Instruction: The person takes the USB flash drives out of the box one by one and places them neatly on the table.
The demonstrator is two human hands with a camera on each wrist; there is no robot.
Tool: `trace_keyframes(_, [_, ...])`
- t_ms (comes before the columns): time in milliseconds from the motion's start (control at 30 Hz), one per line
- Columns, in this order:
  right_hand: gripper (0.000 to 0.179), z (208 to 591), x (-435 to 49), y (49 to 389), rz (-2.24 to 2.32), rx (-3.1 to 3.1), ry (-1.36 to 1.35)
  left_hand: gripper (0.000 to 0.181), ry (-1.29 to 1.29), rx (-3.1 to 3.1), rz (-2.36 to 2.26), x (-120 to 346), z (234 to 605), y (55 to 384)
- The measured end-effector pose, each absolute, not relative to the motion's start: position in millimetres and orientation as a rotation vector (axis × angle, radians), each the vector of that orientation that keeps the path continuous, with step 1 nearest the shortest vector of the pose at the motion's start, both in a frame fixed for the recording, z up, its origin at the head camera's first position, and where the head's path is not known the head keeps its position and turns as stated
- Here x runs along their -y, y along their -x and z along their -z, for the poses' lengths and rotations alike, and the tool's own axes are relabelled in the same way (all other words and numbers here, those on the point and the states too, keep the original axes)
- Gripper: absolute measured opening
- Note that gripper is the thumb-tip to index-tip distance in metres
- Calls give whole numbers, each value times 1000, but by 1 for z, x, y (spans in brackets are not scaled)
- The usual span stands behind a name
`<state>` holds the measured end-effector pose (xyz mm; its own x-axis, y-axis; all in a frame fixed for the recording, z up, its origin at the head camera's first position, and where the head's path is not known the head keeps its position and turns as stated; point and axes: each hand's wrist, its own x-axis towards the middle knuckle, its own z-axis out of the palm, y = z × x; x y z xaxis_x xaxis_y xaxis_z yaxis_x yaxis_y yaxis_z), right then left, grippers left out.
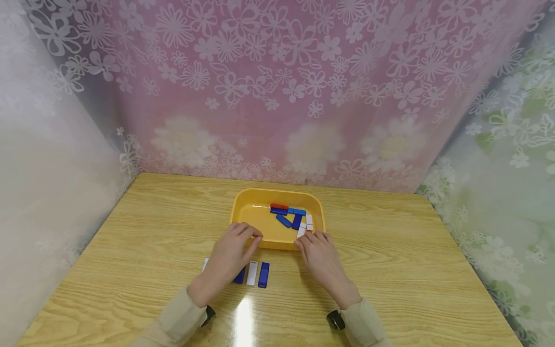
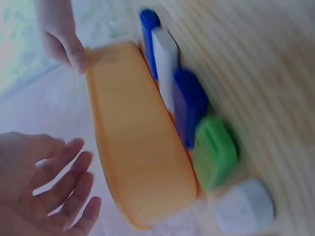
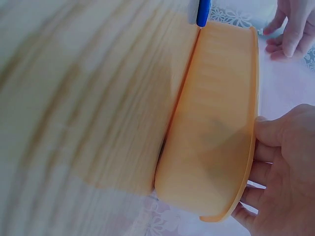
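A shallow yellow tray (image 1: 277,245) stands on the table. At its front right corner my right hand (image 1: 322,260) holds the rim, with the thumb at the edge and the other fingers reaching over the inner side. My left hand (image 1: 231,248) hovers by the front left rim, fingers loosely bent and holding nothing. Before the tray lies a row of small plastic sticks: a blue stick (image 1: 263,275), a white stick (image 1: 252,273), a darker blue stick (image 2: 189,105), a green piece (image 2: 215,152) and a white piece (image 2: 246,206). In the head view, my left hand hides the green piece.
Inside the tray, mostly toward its right side, lie several sticks: a red stick (image 1: 279,206), a light blue stick (image 1: 297,211), a blue stick (image 1: 284,221) and a white stick (image 1: 309,221). A pink flowered curtain (image 1: 277,96) hangs behind the wood-grain table (image 1: 390,250).
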<state>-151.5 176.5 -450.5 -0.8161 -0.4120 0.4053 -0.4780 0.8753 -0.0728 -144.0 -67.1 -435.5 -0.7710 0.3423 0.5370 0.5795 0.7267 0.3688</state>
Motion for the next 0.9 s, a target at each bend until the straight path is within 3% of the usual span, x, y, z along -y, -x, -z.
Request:
trace_keyframes(467, [17,451,-176,152,-243,2666,-658,15,829,2521,278,78,452,156])
trace_keyframes(900, [18,450,-176,151,-261,2689,-645,25,776,2577,250,71,452,159])
